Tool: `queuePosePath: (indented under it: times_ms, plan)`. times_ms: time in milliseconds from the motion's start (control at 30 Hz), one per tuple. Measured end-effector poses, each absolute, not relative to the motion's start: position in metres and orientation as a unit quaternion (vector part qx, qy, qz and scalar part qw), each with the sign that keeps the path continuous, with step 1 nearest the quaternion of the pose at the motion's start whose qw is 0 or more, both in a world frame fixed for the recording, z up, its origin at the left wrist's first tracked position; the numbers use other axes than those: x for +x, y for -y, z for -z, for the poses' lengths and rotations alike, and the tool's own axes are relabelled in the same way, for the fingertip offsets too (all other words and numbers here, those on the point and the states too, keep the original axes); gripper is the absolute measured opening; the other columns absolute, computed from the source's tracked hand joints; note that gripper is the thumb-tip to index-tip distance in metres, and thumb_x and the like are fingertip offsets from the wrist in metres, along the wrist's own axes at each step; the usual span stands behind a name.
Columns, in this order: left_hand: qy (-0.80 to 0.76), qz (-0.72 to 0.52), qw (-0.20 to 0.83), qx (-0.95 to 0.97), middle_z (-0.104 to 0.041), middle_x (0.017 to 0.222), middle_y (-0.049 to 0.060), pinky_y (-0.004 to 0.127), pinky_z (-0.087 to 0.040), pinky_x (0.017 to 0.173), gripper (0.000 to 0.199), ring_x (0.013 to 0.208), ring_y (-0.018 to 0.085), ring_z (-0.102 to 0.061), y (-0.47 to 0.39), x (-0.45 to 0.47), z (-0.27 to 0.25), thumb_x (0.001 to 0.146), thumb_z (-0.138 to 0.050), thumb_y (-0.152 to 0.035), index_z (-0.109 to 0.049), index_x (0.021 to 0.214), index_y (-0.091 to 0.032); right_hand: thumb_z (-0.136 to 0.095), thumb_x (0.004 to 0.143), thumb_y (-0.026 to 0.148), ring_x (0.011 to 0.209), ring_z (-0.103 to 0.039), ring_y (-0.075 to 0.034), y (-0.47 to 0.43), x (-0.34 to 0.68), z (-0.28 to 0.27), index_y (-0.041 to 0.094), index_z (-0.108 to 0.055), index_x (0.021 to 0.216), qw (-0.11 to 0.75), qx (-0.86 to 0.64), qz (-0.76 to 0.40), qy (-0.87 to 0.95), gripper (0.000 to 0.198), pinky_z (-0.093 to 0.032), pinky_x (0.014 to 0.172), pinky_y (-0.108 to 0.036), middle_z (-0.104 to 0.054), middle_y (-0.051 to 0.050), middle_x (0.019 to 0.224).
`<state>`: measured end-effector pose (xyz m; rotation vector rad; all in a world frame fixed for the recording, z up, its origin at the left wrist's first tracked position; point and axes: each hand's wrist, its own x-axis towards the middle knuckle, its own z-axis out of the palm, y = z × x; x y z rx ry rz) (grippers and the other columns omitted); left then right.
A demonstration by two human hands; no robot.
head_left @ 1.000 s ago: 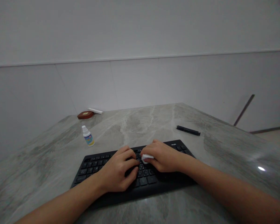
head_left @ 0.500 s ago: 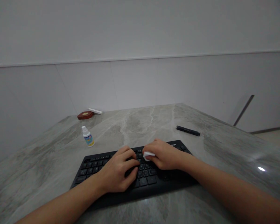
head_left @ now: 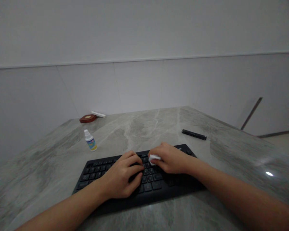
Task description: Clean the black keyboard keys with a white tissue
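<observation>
A black keyboard point(head_left: 156, 195) lies slightly askew on the marbled table. Across its middle rests my left hand point(head_left: 122, 176), fingers bent and apart, with the fingertips on the keys and nothing held. To its right, my right hand point(head_left: 167, 158) is closed around a folded white tissue point(head_left: 154, 158), a bit of which sticks out between thumb and fingers. The tissue is over the upper keys right of centre. Both hands hide many of the keys.
A small white spray bottle point(head_left: 90, 141) with a colourful label stands behind the keyboard on the left. A black pen point(head_left: 194, 134) lies behind it on the right. Farther back are a reddish-brown case point(head_left: 88, 118) and a flat white strip point(head_left: 98, 114), near the wall point(head_left: 139, 83).
My right hand has shifted very slightly right and away from me, with the tissue still in its grip. The left hand stays in place on the keyboard.
</observation>
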<state>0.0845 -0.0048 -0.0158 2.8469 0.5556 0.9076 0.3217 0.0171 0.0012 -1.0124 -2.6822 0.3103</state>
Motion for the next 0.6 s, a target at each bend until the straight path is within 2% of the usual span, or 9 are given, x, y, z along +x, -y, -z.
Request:
queuePosePath:
  times_ms: [467,600]
  plan:
    - [-0.186,-0.286,0.063,0.938,-0.065,0.094,0.012,0.042,-0.055,0.082,0.022,0.092,0.024,-0.057,0.0051,0.0846,0.0144,0.092,-0.050,-0.011,-0.070,0.101,-0.012,-0.056,0.086,0.014,0.068,-0.056,-0.015,-0.0177,0.3206,0.0018,0.017,-0.061,0.081,0.132,-0.294,-0.120,0.939,0.008,-0.039,0.076,-0.031,-0.066,-0.002,0.074]
    - [-0.179,-0.293,0.054,0.938,-0.065,0.093,0.011,0.041,-0.055,0.081,0.022,0.090,0.024,-0.057,0.0054,0.0852,0.0122,0.091,-0.050,-0.011,-0.070,0.100,-0.013,-0.056,0.086,0.014,0.069,-0.057,-0.016,-0.0185,0.3197,0.0052,0.016,-0.063,0.085,0.146,-0.288,-0.119,0.939,0.007,-0.038,0.077,-0.032,-0.068,-0.002,0.076]
